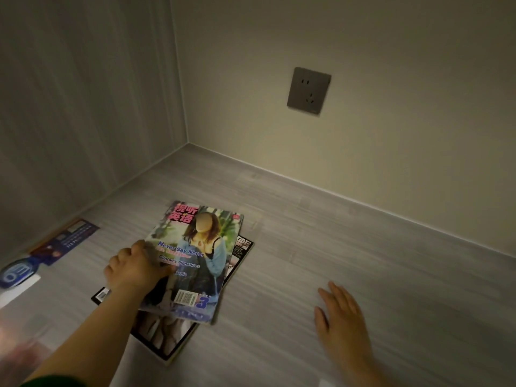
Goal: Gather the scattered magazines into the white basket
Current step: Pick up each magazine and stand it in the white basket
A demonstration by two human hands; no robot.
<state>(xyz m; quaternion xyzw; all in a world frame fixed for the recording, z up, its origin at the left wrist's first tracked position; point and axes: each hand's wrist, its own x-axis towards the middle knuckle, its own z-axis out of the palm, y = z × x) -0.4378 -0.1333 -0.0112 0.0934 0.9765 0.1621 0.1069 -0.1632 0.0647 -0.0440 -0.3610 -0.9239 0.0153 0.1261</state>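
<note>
Down on the grey wood-grain plank floor, near the corner of two walls, we hold a glossy rectangular magazine with a pink title and a woman on its cover. Our left hand takes it at its left edge: the grip is closed, fingers curled over the edge onto the slick cover. This magazine lies askew on top of a larger black-bordered magazine, which rests flat on the planks and juts out at its near and far corners. Our right hand is well apart to the right, its grip open and empty, fingers straight and spread low over the floor. A thin blue printed booklet lies by the left, wood-grained wall. On the smooth pale wall sits a square dark grey socket.
</note>
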